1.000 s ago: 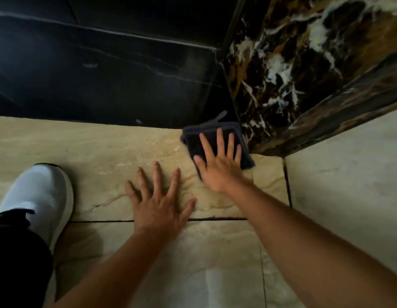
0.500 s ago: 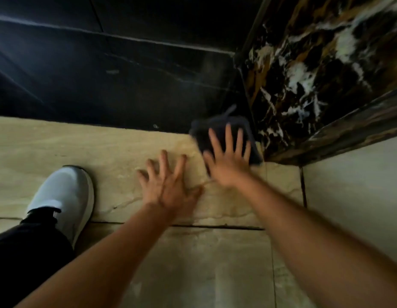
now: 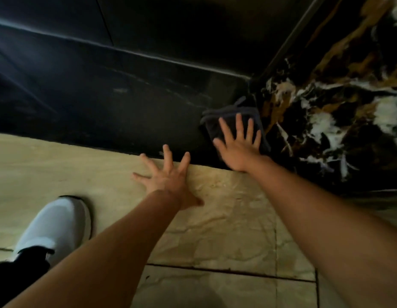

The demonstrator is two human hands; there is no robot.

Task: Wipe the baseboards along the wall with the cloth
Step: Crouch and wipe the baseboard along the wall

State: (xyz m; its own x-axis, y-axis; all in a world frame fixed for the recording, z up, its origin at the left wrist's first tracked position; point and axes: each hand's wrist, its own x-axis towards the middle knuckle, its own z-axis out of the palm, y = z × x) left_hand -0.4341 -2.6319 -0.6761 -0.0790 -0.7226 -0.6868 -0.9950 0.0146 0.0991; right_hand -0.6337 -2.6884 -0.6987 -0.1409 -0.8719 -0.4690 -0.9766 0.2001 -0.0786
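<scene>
A folded dark cloth (image 3: pixel 215 121) lies flat against the black baseboard (image 3: pixel 117 107), right in the corner where it meets a veined marble panel (image 3: pixel 331 112). My right hand (image 3: pixel 238 144) presses on the cloth with its fingers spread, palm flat. My left hand (image 3: pixel 168 181) rests open on the beige floor tile (image 3: pixel 226 210) just below the baseboard's bottom edge, fingers splayed and holding nothing.
My white shoe (image 3: pixel 55 227) stands on the floor at the lower left. The marble panel closes off the right side. A dark grout line (image 3: pixel 226 271) crosses the tiles near my forearms. The black baseboard runs on to the left.
My right hand has slid the cloth from the floor tile up onto the black baseboard in the corner. My left hand has shifted forward toward the wall.
</scene>
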